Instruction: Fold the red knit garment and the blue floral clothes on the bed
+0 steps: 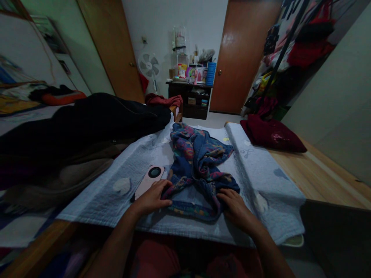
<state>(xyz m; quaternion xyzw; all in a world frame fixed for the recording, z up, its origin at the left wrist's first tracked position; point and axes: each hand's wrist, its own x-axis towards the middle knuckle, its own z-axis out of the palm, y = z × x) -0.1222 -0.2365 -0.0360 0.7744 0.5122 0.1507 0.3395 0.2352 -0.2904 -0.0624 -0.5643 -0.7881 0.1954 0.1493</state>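
A blue denim garment with a colourful floral pattern [199,154] lies rumpled on a pale quilted cloth [121,204]. Its near edge gapes towards me and shows the inside; its exact kind I cannot make out. My left hand [153,197] has its fingers and thumb closed on the garment's near left edge. On the near right edge, my right hand [233,206] curls its fingers over the fabric, thumb hidden. A pink phone [147,179] with a round dark camera ring lies face down beside my left hand, partly covered by it.
Dark clothes [95,119] are heaped along the left. A maroon cushion [272,133] rests on the wooden surface [319,166] at the right. Farther back stand a white fan [149,65], a dark cabinet [188,100] and a brown door [234,65]. Clothes hang at upper right.
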